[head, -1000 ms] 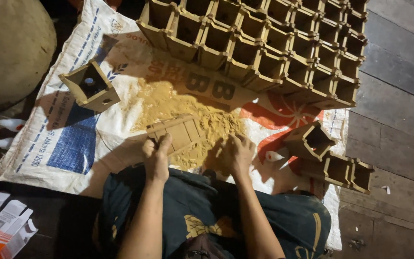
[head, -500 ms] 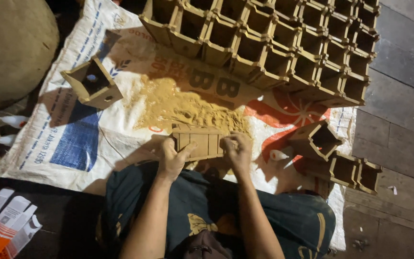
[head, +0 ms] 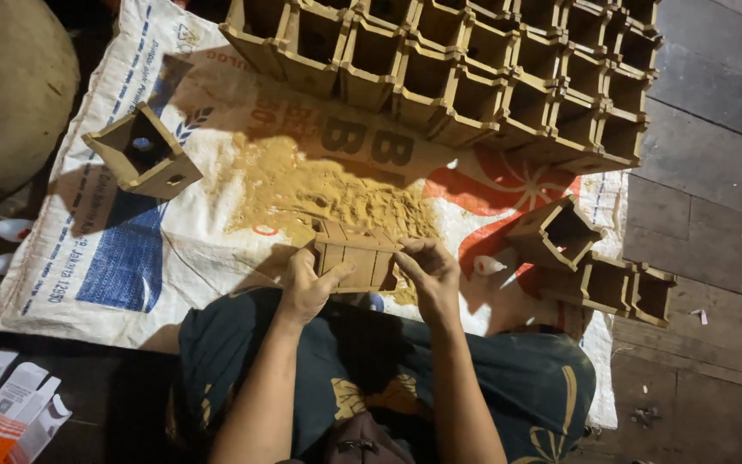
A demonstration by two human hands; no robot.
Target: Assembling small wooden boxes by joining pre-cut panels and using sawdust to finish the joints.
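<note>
Partly hidden between left hand (head: 305,288) and right hand (head: 429,273): small wooden box (head: 355,258).

A small slatted wooden box (head: 355,258), tan and dusty, lies on its side above the sawdust-strewn sack, held at both ends.

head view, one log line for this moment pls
left hand: grips wooden box | right hand: grips box | under: sawdust pile on sack

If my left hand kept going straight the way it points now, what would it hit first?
The left hand already grips the small wooden box; past that, probably the sawdust pile on the sack, though depth is unclear.
</note>
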